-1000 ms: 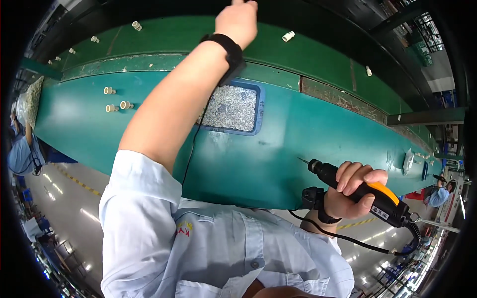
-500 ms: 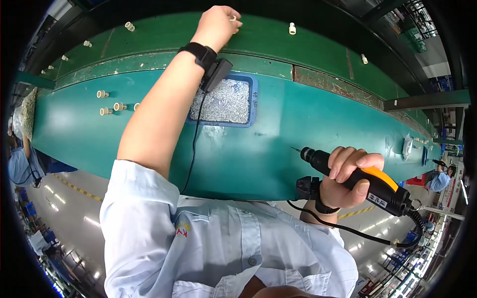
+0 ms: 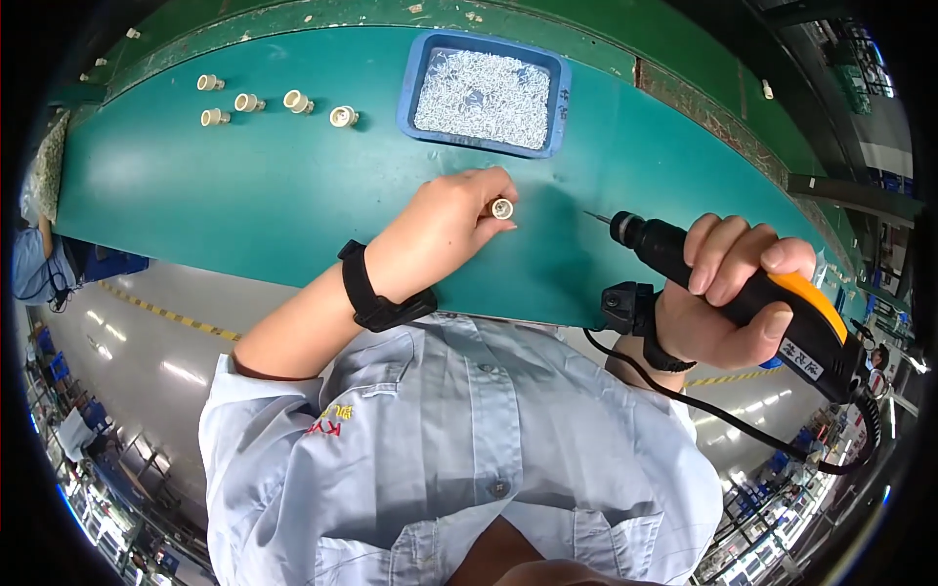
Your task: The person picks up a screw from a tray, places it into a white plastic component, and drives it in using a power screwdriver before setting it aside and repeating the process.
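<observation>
Between the thumb and fingers of my left hand [image 3: 454, 223] is a small cream-coloured lamp socket [image 3: 502, 209], its round end turned up toward me. My right hand [image 3: 738, 283] is wrapped round a black and orange electric screwdriver [image 3: 674, 249]. The thin bit points left, toward the socket, with a gap between them. A blue tray [image 3: 405, 117] full of small silvery screws [image 3: 479, 98] lies just beyond my left hand. Several similar cream sockets stand or lie on the green table to the left, among them one socket [image 3: 343, 116] nearest the tray.
Beyond the green table [image 3: 244, 195] runs a darker green conveyor belt [image 3: 674, 54] behind a worn raised edge, carrying a few cream pieces. A black cable [image 3: 723, 420] hangs from my right wrist side. A co-worker's sleeve [image 3: 37, 264] shows at far left.
My left hand has come back from the belt to in front of me with the socket in it. The right hand holds the screwdriver still, slightly shifted to the right. The view has tilted.
</observation>
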A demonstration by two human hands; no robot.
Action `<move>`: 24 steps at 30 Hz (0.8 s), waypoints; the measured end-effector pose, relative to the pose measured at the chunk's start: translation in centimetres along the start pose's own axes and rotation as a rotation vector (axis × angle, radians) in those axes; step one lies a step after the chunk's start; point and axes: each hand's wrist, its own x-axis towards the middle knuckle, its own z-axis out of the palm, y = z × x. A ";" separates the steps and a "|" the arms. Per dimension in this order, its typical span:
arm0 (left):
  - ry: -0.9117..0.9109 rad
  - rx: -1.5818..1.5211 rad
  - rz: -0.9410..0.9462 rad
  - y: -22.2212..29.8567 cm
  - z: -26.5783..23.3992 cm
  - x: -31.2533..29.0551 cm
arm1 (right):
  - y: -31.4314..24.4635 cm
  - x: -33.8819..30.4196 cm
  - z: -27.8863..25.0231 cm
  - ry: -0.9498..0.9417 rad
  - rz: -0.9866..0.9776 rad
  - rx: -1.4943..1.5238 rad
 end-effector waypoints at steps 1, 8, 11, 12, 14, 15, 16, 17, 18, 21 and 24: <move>-0.005 -0.010 0.004 -0.2 0.1 0.0 | 0.0 0.0 0.0 -0.004 0.004 0.000; 0.036 -0.119 -0.036 0.7 -0.2 -0.2 | -0.3 -0.1 0.1 -0.021 0.007 -0.022; 0.129 0.003 -0.049 2.3 -2.2 1.1 | -0.2 -0.1 -0.1 -0.023 0.004 -0.028; 0.130 0.003 -0.050 1.7 -2.5 1.7 | -0.2 -0.1 -0.1 -0.026 0.004 -0.029; 0.275 0.391 0.209 -0.2 -3.6 4.2 | -0.1 0.0 -0.1 -0.036 0.002 -0.022; 0.347 0.586 0.339 -0.8 -4.1 5.1 | 0.0 0.1 0.0 -0.045 0.000 -0.015; 0.348 0.587 0.337 -1.0 -4.4 5.8 | 0.0 0.3 0.1 -0.052 -0.002 -0.010; 0.243 0.531 0.221 -1.0 -4.6 6.6 | 0.0 0.4 0.2 -0.053 -0.002 -0.008; 0.137 0.473 0.105 -1.0 -4.7 7.2 | 0.1 0.4 0.3 -0.036 -0.003 -0.004; 0.061 0.381 0.018 -1.3 -4.4 7.7 | 0.2 0.2 0.3 0.007 -0.003 -0.007; 0.131 0.325 0.068 -1.4 -4.3 7.8 | 0.2 0.3 0.1 0.002 0.004 -0.002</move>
